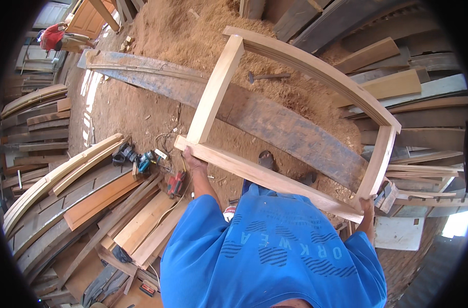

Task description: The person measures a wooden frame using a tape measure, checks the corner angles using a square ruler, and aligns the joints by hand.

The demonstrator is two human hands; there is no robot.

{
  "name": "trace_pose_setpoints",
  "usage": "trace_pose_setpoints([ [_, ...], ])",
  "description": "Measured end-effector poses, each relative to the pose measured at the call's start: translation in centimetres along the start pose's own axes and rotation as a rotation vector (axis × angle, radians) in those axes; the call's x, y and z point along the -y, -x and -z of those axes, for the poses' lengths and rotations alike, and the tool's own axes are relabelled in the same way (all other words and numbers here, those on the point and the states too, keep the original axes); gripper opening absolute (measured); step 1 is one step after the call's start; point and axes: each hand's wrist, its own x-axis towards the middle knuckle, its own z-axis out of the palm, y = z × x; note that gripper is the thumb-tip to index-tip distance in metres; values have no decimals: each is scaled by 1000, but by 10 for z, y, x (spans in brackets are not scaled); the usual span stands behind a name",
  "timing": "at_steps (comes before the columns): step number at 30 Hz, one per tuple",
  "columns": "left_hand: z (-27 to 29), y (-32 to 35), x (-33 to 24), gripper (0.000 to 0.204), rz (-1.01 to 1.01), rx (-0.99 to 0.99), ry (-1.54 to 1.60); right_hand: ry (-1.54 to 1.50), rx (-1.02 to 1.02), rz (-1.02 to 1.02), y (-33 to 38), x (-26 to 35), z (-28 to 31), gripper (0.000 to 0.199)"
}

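Wooden frame (pixel 264 177): between both hands, crossing the weathered plank (pixel 280 120) in view
Left fingers (pixel 188 152): gripping its near-left corner
Right fingers (pixel 366 203): gripping its near-right corner
Floor (pixel 151 110): brown dirt, heaped sawdust (pixel 193 38)
Room: lumber (pixel 395 84) both sides

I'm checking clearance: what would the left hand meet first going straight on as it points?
The wooden frame's near rail, which the left hand grips. Past that, the long weathered board seems next in line, though depth is unclear.
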Motion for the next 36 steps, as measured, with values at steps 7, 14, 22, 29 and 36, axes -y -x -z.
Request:
trace_pose_setpoints([
  [7,-4,2,0,69,-9,-43,24,25,6,-26,-2,3,4,118],
  [14,-11,6,-5,70,-20,-43,22,29,45,-47,14,23,17,118],
  [22,-21,15,-8,74,34,-31,-2,86,9,-51,14,23,18,118],
  [29,-18,15,-6,71,101,-100,22,92,13,-32,13,25,16,118],
  [36,-14,13,-6,63,103,-158,-18,52,3,81,1,14,12,112],
])
